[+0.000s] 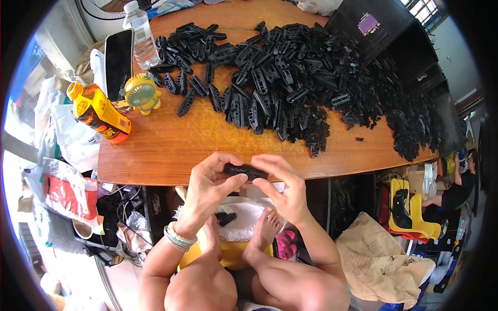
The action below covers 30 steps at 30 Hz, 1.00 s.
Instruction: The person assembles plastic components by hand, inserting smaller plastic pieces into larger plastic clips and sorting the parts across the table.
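- Watching through the head camera, I see a small, narrow black part (245, 170), dark and slightly glossy, with raised ridges along its body; finer detail is too small for me to make out.
- I find it between both hands, seen against the near edge of the wooden table (171, 153).
- My view has the left hand (210, 181) half curled, thumb and forefinger pinching the part's left portion; the right hand (284, 189) bends loosely, fingers over the right end and thumb beneath.
- Those fingertips block my view of its ends.
- Beyond the hands I see a broad pile of black parts (259, 80), with crumbled black scraps (315, 132) at its near side.
- To the left I have a leaning phone (118, 65), a clear bottle (141, 39), a yellow fan (143, 96) and a tilted orange bottle (101, 113).
- I read the part's long axis as crosswise, its right end dipping slightly toward the wearer; I cannot tell front from back.
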{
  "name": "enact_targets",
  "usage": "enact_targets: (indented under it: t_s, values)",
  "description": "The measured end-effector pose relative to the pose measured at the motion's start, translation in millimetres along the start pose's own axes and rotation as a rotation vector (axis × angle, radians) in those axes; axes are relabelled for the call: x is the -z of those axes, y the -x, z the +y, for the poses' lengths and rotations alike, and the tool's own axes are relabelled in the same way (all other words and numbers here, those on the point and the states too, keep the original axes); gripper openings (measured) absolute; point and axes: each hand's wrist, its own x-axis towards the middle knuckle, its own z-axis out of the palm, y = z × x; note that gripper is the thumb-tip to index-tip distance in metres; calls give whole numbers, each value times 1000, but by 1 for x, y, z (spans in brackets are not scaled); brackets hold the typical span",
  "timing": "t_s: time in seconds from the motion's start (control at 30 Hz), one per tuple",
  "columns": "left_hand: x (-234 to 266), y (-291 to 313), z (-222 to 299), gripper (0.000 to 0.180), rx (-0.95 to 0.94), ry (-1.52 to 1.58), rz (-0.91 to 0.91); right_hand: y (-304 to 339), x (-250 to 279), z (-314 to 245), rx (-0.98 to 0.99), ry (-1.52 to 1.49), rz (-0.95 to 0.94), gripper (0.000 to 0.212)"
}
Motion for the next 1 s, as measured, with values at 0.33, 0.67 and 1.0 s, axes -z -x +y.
enact_targets:
  t_s: [0.33,0.67,1.0]
  values:
    - [4,-2,-3,29,5,-252,-167,18,15,27,-473,-524,-184,27]
    - [88,-100,16,29,-637,-1390,461,11,37,25,-546,-187,-287,24]
    - [68,-68,5,15,-229,-377,307,-97,84,96,315,830,178,16]
